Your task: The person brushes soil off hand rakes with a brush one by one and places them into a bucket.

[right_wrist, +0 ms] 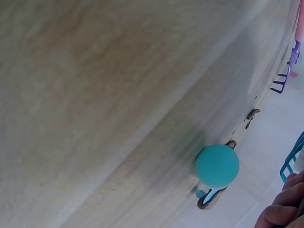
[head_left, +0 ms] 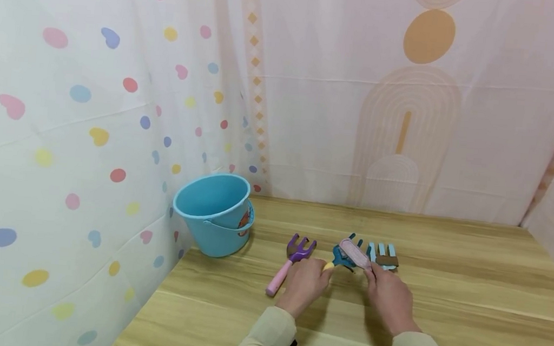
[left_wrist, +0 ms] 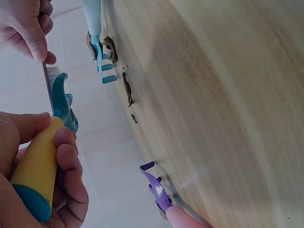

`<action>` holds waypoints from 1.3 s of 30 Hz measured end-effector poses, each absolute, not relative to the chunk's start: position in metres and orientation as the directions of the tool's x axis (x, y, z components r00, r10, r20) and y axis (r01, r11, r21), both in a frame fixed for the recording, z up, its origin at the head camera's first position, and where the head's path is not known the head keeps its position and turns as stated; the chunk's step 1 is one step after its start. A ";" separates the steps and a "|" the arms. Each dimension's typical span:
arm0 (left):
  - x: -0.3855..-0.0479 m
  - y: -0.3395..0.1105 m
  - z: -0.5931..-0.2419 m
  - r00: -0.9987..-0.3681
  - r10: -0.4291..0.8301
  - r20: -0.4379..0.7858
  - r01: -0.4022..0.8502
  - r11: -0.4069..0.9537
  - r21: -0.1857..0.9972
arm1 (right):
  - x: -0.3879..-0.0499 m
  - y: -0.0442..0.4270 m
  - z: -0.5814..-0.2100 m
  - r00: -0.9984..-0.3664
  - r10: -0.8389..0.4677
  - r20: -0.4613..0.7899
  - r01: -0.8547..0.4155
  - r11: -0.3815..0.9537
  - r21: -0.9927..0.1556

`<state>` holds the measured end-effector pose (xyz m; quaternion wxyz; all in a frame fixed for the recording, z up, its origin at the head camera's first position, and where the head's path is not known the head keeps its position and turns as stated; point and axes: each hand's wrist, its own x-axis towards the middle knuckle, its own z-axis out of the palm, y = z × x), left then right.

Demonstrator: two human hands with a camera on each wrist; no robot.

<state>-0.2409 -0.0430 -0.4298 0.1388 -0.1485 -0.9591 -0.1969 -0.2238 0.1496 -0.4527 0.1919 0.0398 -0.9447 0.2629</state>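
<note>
My left hand grips the yellow handle of a small garden rake with a teal head. My right hand pinches a flat pinkish brush, which lies against the rake's tines; pale bristles show in the left wrist view. Both tools are held above the table. To the left of my left hand lies a purple rake with a pink handle. Beyond my right hand lies a light blue rake, with a brown clay-like lump on it.
A light blue bucket with its handle down stands at the table's back left. Brown bits lie on the wooden table beneath the held tools. Patterned curtains hang behind and along the left.
</note>
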 end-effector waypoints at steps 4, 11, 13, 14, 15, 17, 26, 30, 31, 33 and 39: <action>-0.242 -0.043 -0.431 -0.909 0.229 0.348 0.346 0.880 0.325 | -0.225 0.154 -0.454 -0.924 0.052 0.380 -0.155 0.856 -0.493; -0.241 -0.045 -0.431 -0.910 0.237 0.340 0.352 0.875 0.332 | -0.225 0.159 -0.456 -0.919 0.059 0.389 -0.154 0.855 -0.495; -0.241 -0.045 -0.432 -0.917 0.232 0.326 0.342 0.876 0.340 | -0.225 0.160 -0.456 -0.919 0.063 0.388 -0.152 0.853 -0.499; -0.241 -0.045 -0.432 -0.921 0.226 0.318 0.334 0.877 0.345 | -0.224 0.160 -0.455 -0.920 0.063 0.387 -0.152 0.852 -0.501; -0.241 -0.045 -0.432 -0.925 0.220 0.308 0.325 0.880 0.347 | -0.224 0.160 -0.454 -0.921 0.064 0.384 -0.150 0.852 -0.502; -0.242 -0.045 -0.432 -0.932 0.209 0.296 0.309 0.885 0.348 | -0.224 0.159 -0.452 -0.923 0.068 0.378 -0.145 0.850 -0.506; -0.243 -0.044 -0.431 -0.930 0.189 0.316 0.280 0.920 0.272 | -0.224 0.149 -0.452 -0.879 -0.007 0.476 -0.270 0.831 -0.486; -0.243 -0.043 -0.431 -0.914 0.214 0.345 0.297 0.932 0.209 | -0.224 0.145 -0.456 -0.876 -0.089 0.473 -0.324 0.835 -0.444; -0.242 -0.043 -0.430 -0.911 0.220 0.349 0.301 0.932 0.199 | -0.224 0.144 -0.456 -0.882 -0.089 0.462 -0.316 0.840 -0.441; -0.242 -0.042 -0.429 -0.908 0.227 0.351 0.307 0.932 0.191 | -0.223 0.146 -0.457 -0.897 -0.068 0.437 -0.283 0.846 -0.451; -0.240 -0.041 -0.428 -0.913 0.235 0.332 0.310 0.931 0.191 | -0.225 0.153 -0.457 -0.916 -0.027 0.400 -0.217 0.872 -0.439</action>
